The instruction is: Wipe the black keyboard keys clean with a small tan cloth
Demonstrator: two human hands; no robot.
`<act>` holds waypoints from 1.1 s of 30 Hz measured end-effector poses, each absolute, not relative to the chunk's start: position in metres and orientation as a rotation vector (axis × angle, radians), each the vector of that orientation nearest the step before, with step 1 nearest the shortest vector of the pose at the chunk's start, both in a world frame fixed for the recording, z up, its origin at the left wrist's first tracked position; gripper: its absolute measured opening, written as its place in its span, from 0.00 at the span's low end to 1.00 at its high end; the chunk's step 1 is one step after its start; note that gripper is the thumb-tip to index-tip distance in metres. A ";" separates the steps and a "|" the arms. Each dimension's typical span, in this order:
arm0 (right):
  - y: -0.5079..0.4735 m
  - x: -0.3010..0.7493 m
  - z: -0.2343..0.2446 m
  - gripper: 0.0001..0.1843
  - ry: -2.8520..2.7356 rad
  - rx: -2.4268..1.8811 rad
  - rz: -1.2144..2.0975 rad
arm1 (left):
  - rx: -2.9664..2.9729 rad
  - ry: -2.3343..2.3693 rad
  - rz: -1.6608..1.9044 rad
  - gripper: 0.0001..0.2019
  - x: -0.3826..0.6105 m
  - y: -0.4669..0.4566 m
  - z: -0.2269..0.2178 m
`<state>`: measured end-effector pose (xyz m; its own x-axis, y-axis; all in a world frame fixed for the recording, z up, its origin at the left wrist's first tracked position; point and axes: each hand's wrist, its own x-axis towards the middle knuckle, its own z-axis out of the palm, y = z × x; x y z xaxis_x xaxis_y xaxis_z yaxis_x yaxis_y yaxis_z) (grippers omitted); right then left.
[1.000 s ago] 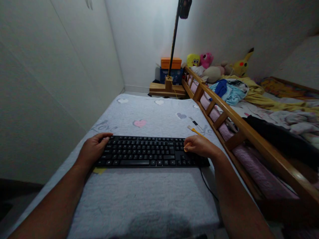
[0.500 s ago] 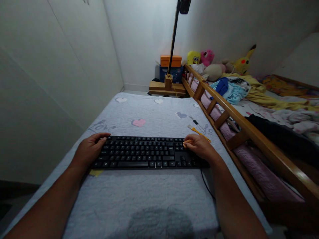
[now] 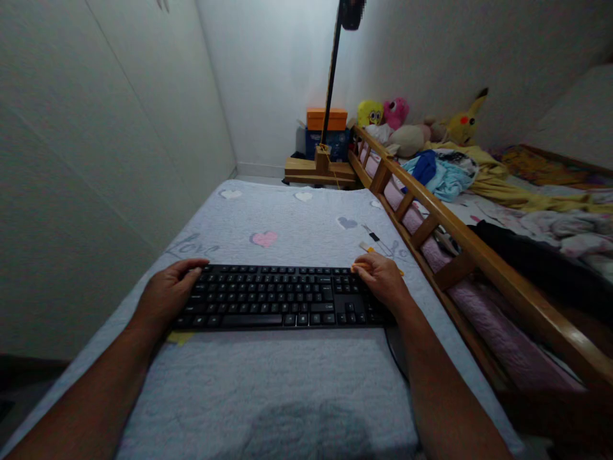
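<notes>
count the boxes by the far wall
2: an orange box on top of a blue box, both partly behind the dark pole. More could be hidden behind them.

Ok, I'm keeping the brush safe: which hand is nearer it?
The right hand, at the right end of the keyboard, beside the yellow brush; the left hand is at the other end.

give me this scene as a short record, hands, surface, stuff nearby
left hand: on left end of black rectangular plastic keyboard
right hand: pinching small orange item, shape unclear, at keyboard's right side
surface: pale grey-blue quilted cloth, heart prints
beyond right hand: yellow-orange-handled brush, partly hidden; thin metallic tool with black middle
right side: brown wooden rail
</notes>
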<state>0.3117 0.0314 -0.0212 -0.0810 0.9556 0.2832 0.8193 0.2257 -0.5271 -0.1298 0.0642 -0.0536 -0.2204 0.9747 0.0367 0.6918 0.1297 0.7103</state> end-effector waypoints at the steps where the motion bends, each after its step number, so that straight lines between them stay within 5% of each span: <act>1: 0.032 0.312 -0.023 0.05 -1.929 -1.621 0.296 | 1.601 1.981 0.851 0.25 -0.130 0.064 -0.054; 15: 0.024 0.318 -0.012 0.05 -2.053 -1.701 0.483 | 1.450 1.998 0.909 0.25 -0.121 0.063 -0.044; 23: 0.034 0.310 -0.024 0.07 -1.970 -1.715 0.244 | 1.252 1.960 0.865 0.16 -0.119 0.085 -0.033; 33: 0.029 0.309 -0.016 0.08 -2.137 -1.773 0.310 | 1.520 2.012 0.925 0.21 -0.120 0.082 -0.048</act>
<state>0.3089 0.0293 -0.0156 -0.1593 0.9794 0.1239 0.9038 0.1952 -0.3809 -0.1196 0.0823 -0.0484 -0.2903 0.9561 0.0399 0.6529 0.1674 0.7387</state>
